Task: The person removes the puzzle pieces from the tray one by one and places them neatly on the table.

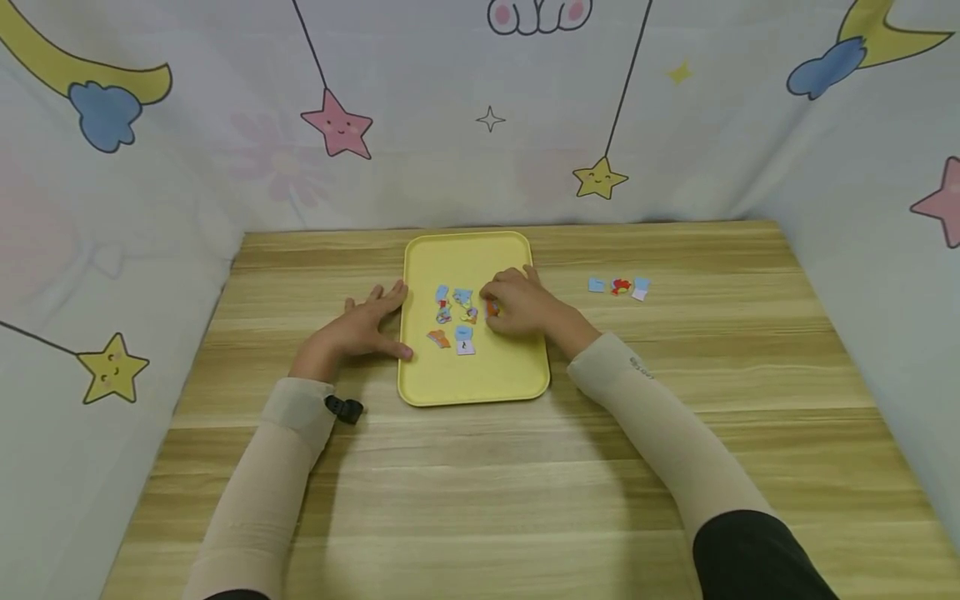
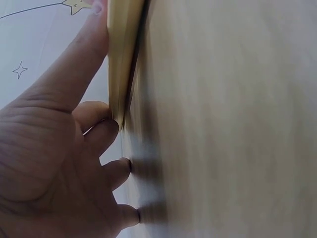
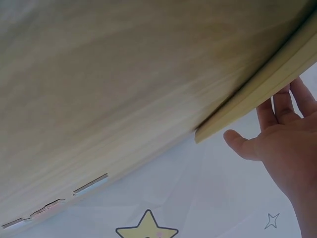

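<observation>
From my remote seat, I see a beige fabric sleeve [image 1: 251,492] at lower left and a black strap [image 1: 344,409] at its cuff. The left hand [image 1: 352,333], left of centre, is splayed with straight fingers, its thumb resting on the rim of the tray [image 1: 472,382]. That tray sits mid-frame: smooth, yellow, a rounded rectangle with a low raised wall, its long axis running nearly top to bottom of the frame.

In it I count thin, flat pieces: along the left, a light-blue one, a red-and-blue one and an orange piece [image 1: 438,338] slanting down to the right; beside them a column whose lowest is a white piece [image 1: 465,347], just under a blue piece [image 1: 463,332]. The tray's yellow floor gives room above and below them.

At the tray's right side, the right hand [image 1: 521,304] bends its fingers about an orange-red piece [image 1: 492,307]; I cannot tell whether it pinches it or only touches it. Its long axis is partly hidden.

Farther right, well apart from the rim, a blue square [image 1: 596,285], a red piece [image 1: 621,287] and a blue-and-white piece [image 1: 641,289] form a row on the streaked wood-grain table [image 1: 465,492].
</observation>
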Motion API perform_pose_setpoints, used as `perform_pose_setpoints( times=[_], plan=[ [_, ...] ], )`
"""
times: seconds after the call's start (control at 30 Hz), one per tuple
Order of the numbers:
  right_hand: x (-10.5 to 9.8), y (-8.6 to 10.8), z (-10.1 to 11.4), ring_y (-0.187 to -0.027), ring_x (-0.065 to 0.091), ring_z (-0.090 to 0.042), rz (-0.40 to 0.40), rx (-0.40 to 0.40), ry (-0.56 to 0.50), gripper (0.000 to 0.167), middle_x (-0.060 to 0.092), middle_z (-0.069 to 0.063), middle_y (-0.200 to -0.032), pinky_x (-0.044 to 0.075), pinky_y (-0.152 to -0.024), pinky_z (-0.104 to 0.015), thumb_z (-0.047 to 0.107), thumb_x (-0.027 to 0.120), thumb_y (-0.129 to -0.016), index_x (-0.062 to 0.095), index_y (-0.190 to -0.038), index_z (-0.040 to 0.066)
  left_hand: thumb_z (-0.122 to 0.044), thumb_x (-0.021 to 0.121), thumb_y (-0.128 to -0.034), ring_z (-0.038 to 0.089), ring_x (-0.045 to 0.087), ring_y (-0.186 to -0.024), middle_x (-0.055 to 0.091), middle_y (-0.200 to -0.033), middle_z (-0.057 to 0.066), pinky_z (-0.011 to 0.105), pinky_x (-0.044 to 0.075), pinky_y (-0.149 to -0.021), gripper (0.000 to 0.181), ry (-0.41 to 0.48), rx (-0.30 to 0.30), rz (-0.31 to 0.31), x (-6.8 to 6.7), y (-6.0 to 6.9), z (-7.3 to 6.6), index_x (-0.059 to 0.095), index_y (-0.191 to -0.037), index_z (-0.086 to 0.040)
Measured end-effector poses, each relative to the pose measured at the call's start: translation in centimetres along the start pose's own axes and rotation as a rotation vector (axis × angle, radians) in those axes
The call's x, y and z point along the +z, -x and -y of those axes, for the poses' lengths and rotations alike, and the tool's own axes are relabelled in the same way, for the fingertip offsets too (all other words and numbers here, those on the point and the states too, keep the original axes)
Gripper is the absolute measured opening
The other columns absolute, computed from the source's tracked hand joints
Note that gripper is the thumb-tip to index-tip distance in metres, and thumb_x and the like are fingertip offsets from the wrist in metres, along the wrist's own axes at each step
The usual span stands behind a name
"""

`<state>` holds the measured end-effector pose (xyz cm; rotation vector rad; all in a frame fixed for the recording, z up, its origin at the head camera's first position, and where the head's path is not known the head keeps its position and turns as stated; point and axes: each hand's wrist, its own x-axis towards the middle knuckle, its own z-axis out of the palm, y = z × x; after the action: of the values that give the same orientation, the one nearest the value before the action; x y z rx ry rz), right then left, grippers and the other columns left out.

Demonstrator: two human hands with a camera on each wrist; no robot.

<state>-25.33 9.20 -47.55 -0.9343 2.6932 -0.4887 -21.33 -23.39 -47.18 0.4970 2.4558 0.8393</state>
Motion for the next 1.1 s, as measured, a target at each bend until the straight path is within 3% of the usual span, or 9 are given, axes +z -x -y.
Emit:
perform_pose_setpoints(
  times=[0.23, 0.83, 1.1],
  plan=[
    [0.05, 0.0, 0.09, -0.137, 0.047, -0.031, 0.007, 0.01, 0.003, 0.045, 0.064, -0.007, -0.134, 0.003, -0.123, -0.072, 0.023, 0.07, -0.092, 0.07, -0.136, 0.011, -0.042, 0.091, -0.0829, 0.039, -0.014, -0.16, -0.002, -0.177, 0.006, 0.07, -0.02, -0.119, 0.126, -0.006, -0.005, -0.006, 0.13, 0.18, -0.08, 0.007, -0.17, -0.009],
    [0.22, 0.28, -0.14, -0.135, 0.049, -0.035, 0.024, -0.023, 0.01, 0.043, 0.065, -0.008, -0.129, 0.01, -0.124, -0.07, 0.024, 0.07, -0.094, 0.069, -0.134, 0.01, -0.043, 0.091, -0.0818, 0.038, -0.014, -0.161, -0.001, -0.176, 0.006, 0.069, -0.02, -0.119, 0.126, 0.001, -0.012, -0.007, 0.26, 0.27, -0.11, 0.007, -0.17, -0.009],
    [0.19, 0.51, 0.07, -0.126, 0.053, -0.034, 0.0, -0.062, 0.029, 0.04, 0.067, -0.01, -0.122, 0.02, -0.123, -0.064, 0.022, 0.071, -0.092, 0.072, -0.129, 0.006, -0.043, 0.091, -0.0823, 0.037, -0.014, -0.161, -0.002, -0.176, 0.006, 0.068, -0.02, -0.119, 0.126, 0.001, -0.02, -0.002, 0.29, 0.18, -0.05, 0.006, -0.17, -0.01]
  ],
)
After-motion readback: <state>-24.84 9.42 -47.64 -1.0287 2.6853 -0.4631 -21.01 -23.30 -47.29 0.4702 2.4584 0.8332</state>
